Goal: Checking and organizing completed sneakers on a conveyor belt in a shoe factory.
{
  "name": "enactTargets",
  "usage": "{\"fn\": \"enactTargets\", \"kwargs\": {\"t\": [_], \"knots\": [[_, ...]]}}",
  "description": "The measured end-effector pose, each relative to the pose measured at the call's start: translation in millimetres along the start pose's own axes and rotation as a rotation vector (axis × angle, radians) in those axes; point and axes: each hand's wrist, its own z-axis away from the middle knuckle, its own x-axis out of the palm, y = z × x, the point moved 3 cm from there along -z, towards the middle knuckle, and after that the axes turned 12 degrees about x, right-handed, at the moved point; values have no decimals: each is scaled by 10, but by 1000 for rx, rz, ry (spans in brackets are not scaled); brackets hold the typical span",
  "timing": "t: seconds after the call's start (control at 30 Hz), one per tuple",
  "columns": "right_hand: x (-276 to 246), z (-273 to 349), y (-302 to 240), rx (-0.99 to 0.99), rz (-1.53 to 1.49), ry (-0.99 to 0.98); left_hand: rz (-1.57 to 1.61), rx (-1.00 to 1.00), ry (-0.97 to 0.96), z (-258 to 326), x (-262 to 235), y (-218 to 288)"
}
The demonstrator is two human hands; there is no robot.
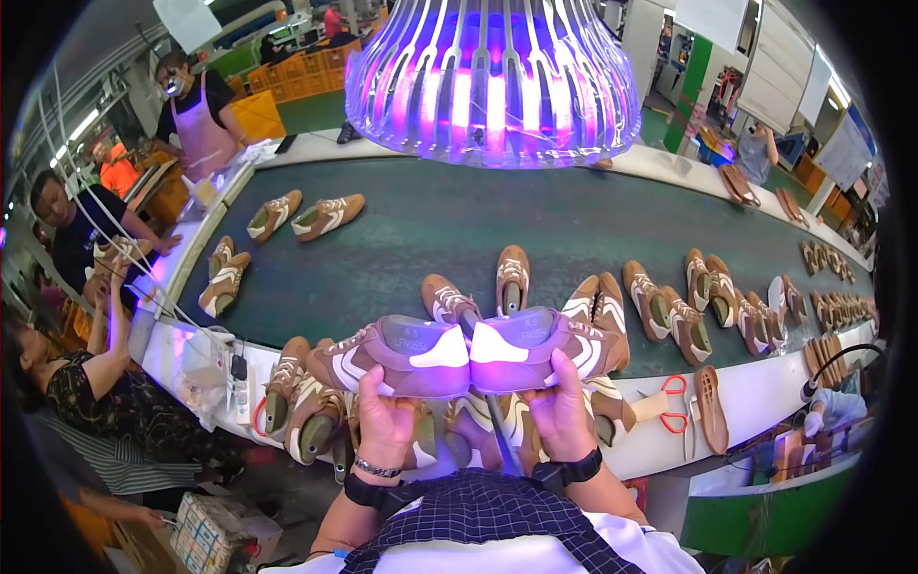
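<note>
My left hand (384, 421) grips a brown-and-white sneaker (356, 362) by its heel end, thumb on the near side. In my right hand (562, 413) is the matching sneaker (585, 346), held the same way. Both are raised over the near edge of the belt, heels touching or nearly so, toes pointing outward, openings facing me. A violet glow falls on their white heel patches. Below and beyond them, more brown sneakers (316, 421) crowd the white ledge, partly hidden by my hands and the pair.
A violet-lit lamp (492, 86) hangs above the green conveyor belt (411, 215). Several sneakers (669, 306) stand on the belt at right, others at far left. Red-handled scissors (675, 407) and a brown sole (710, 411) lie on the right ledge. Co-workers (91, 225) are at the left.
</note>
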Motion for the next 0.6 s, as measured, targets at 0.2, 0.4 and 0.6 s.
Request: {"fn": "enactTargets", "kwargs": {"t": [0.2,0.4,0.6], "knots": [[-8,8,-13,-18,-15,55,3,-22,-16,-3,38,-32],[-81,-12,16,-40,0,49,21,-18,0,-10,57,-48],[-191,26,63,-45,81,49,-24,26,30,62,59,-22]]}}
